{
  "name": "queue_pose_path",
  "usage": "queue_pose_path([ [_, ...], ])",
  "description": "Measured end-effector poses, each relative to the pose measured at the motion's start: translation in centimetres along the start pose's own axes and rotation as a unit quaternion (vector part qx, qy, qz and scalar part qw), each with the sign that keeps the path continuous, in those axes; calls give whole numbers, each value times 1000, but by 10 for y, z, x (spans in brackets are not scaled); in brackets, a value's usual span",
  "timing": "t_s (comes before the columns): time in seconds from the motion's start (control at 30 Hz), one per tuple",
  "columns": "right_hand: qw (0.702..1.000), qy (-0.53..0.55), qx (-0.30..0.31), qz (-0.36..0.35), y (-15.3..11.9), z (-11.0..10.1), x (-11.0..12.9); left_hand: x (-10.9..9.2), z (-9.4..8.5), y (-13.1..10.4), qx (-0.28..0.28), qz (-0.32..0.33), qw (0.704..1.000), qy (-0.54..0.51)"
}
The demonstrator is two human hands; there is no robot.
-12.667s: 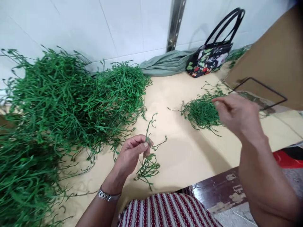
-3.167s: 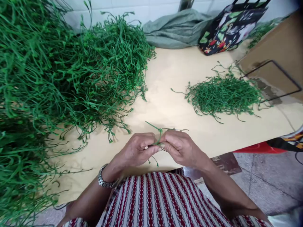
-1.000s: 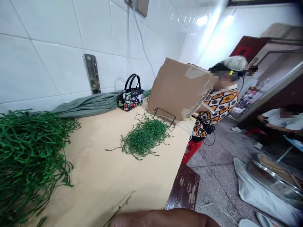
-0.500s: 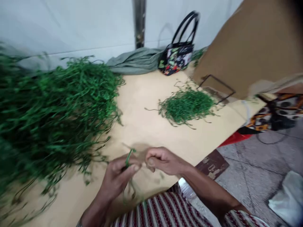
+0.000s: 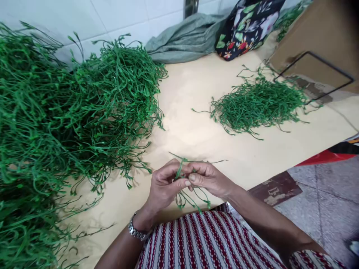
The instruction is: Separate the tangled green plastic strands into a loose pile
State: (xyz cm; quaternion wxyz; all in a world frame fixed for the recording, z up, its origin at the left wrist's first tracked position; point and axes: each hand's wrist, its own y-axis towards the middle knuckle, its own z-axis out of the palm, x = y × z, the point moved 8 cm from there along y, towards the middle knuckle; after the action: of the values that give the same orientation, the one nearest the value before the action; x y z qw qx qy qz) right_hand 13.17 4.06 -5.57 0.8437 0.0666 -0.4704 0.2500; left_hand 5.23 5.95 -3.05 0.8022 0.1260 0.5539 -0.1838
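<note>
Green plastic stems are pinched in my left hand, with thin stem ends hanging below the fingers. My right hand meets it at the fingertips, pinched on the same stems; one thin dark stem sticks out to the right above it. A large heap of green stems covers the table's left side. Farther right lies a smaller pile of green stems.
The beige table has its front edge near my striped clothing. Against the wall lie a grey-green cloth sack and a floral bag. A cardboard box and a black wire frame stand at the right.
The view has shifted, moving the piles and bag within the picture. My hands have come together, and my right fingers are now on the stems. More stem ends show below them.
</note>
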Motion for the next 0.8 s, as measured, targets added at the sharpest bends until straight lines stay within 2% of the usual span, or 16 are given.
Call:
queue_pose_path([
  [0.23,998,-48,-11,-28,-1,1,5,9,-7,-2,-78,-63,989,-109],
  [0.33,993,-112,-7,-42,-2,3,9,15,-7,-5,-99,-97,980,-146],
  [0.43,976,-210,-14,-53,-3,4,15,17,-6,-7,-107,-105,975,-166],
  [0.6,928,-361,-23,-92,-3,11,27,21,-3,-6,-105,-123,966,-201],
  [0.7,912,-393,-40,-112,-1,14,25,26,-4,-6,-120,-161,955,-218],
  [0.8,912,-379,-57,-146,-1,17,25,28,-5,-7,-129,-182,947,-230],
])
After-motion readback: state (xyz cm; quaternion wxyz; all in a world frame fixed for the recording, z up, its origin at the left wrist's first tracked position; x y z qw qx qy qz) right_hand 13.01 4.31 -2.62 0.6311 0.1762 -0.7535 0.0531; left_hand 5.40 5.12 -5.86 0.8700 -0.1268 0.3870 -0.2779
